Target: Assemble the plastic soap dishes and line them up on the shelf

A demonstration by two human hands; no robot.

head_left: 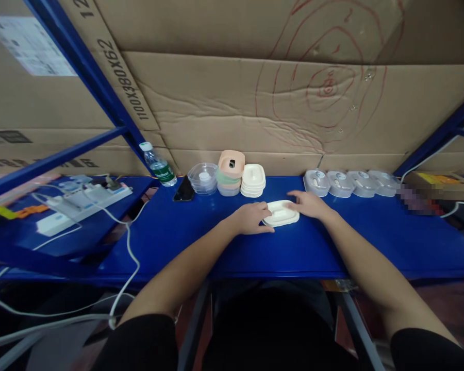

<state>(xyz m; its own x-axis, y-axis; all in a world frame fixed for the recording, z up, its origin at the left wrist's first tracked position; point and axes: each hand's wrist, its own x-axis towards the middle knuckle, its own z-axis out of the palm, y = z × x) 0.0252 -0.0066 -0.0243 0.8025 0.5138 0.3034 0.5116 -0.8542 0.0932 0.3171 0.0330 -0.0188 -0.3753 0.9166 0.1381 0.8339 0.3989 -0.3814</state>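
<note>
A white oblong plastic piece, like a lid or shallow tray with a raised middle point(281, 217), lies on the blue table in front of me. At its left end my left hand point(251, 217) grips the edge, fingers curled over the top and thumb along the near side. My right hand point(312, 204) has its fingertips on the opposite end. Behind it stands a stack of white square pieces point(253, 181). Left of that are stacked peach and green containers point(231, 167) and clear round containers point(203, 180).
Several clear lidded boxes point(340, 184) line the back right. A water bottle point(160, 167) and a black phone point(184, 189) are at the back left. A white power strip point(85, 208) with cables lies farther left. Cardboard point(216, 103) and blue frame bars point(85, 72) enclose the table point(216, 257).
</note>
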